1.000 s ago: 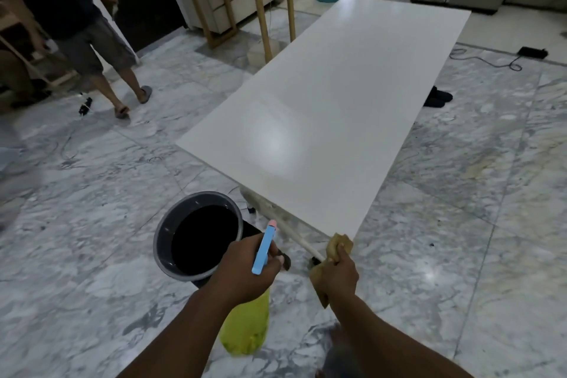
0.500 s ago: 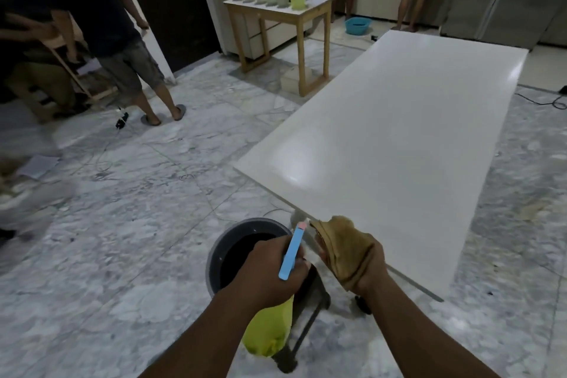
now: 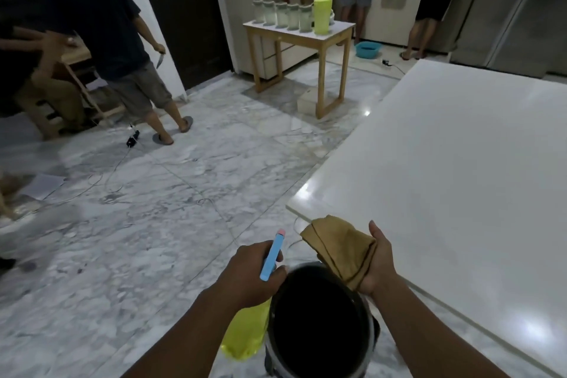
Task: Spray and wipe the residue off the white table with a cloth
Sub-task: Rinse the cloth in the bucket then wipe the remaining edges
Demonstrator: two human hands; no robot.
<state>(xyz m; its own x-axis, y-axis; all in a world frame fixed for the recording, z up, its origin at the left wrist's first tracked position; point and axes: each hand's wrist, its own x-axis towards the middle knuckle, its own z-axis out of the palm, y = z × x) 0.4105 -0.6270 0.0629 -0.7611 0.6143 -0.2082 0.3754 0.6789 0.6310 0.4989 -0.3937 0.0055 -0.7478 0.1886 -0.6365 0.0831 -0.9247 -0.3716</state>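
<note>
Both hands have come closer to the tabletop corner: right hand grip bunches the cloth at its near edge, left hand grip wraps the spray bottle beside it. Spraying looks imminent.

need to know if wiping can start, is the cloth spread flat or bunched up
Bunched up. The brown cloth is gathered in folds in the right hand, held at the corner of the white table, not laid flat on it.
</note>
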